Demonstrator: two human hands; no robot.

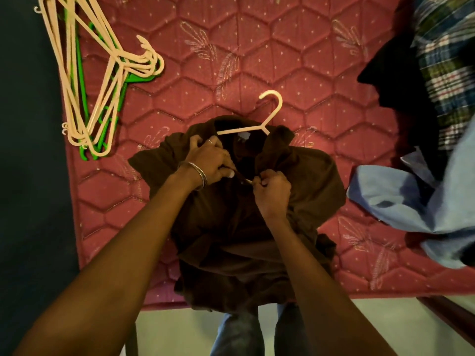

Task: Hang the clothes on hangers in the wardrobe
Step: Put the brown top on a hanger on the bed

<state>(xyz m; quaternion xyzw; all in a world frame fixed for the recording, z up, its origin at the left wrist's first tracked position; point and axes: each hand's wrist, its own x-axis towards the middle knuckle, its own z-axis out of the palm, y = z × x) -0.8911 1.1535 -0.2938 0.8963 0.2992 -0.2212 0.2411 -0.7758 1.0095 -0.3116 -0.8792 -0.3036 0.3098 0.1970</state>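
A dark brown shirt [303, 191] lies on the red quilted mattress [257, 60], its lower part hanging over the near edge. A cream hanger [267, 116] sits inside its collar, hook pointing away from me. My left hand [209, 158] grips the shirt's left front edge just below the collar. My right hand [272, 191] pinches the right front edge, fingertips meeting the left hand's at the placket, where a small pale button shows.
A heap of cream and green hangers [97, 80] lies at the mattress's far left. At the right sit a light blue shirt [411, 201], a plaid shirt [447, 73] and a black garment [393, 73]. The floor [180, 327] and my legs show below the mattress edge.
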